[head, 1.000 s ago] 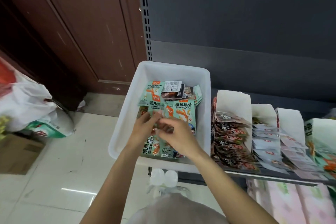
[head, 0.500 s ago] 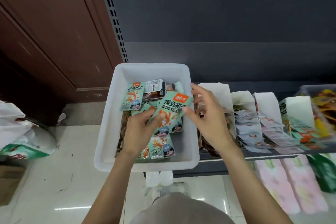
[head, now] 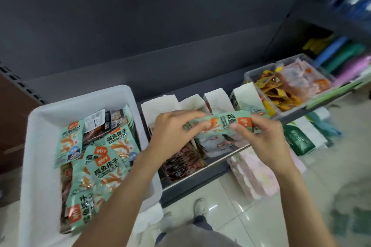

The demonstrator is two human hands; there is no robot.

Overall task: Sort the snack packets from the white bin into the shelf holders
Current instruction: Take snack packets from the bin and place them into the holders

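We've lifted a mint-green foil snack packet [head: 222, 124] out of the white plastic bin [head: 40, 126]; left hand [head: 172, 134] and right hand [head: 261, 136] pinch it above the white cardboard shelf holders [head: 215, 96], ready to slot in.

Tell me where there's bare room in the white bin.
Bare floor shows only along the white plastic bin's far wall and left wall. Mint-green snack packets crowd the middle and the right wall; both hands are outside it.

Dark shelf [head: 200, 174] carries white bin [head: 40, 126], paper holders [head: 216, 96], clear tubs [head: 261, 72]
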